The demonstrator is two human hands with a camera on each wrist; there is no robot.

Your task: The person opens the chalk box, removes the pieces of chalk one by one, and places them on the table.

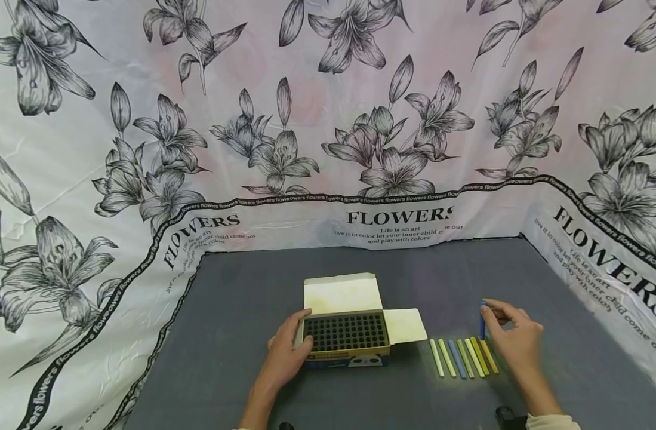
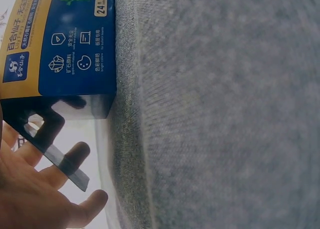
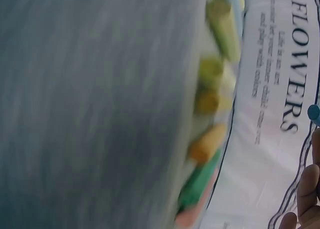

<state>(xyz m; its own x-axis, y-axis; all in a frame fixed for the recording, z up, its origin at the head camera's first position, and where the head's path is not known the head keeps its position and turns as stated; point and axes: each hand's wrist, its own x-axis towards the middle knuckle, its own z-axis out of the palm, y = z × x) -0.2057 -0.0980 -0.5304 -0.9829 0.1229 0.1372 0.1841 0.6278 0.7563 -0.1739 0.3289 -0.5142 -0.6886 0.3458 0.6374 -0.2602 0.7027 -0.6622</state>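
A blue and yellow chalk box (image 1: 345, 358) with a panda picture stands with its lid open. Inside, a black insert (image 1: 347, 332) shows rows of round holes. My left hand (image 1: 286, 352) holds the box's left end, thumb at the front corner and index finger toward the back; in the left wrist view its other fingers spread beside the end flap (image 2: 60, 161). Between thumb and fingertips, my right hand (image 1: 513, 343) pinches a blue chalk stick (image 1: 482, 327), upright above the right part of a row of chalk sticks (image 1: 470, 357). Part of that row lies behind the right hand.
The row has pale yellow, blue, olive, yellow and orange sticks; green chalk (image 3: 200, 181) and pink chalk (image 3: 192, 211) appear in the right wrist view. An open side flap (image 1: 405, 326) reaches toward the row. Flower-printed sheeting (image 1: 285, 224) borders the dark grey table (image 1: 242, 286).
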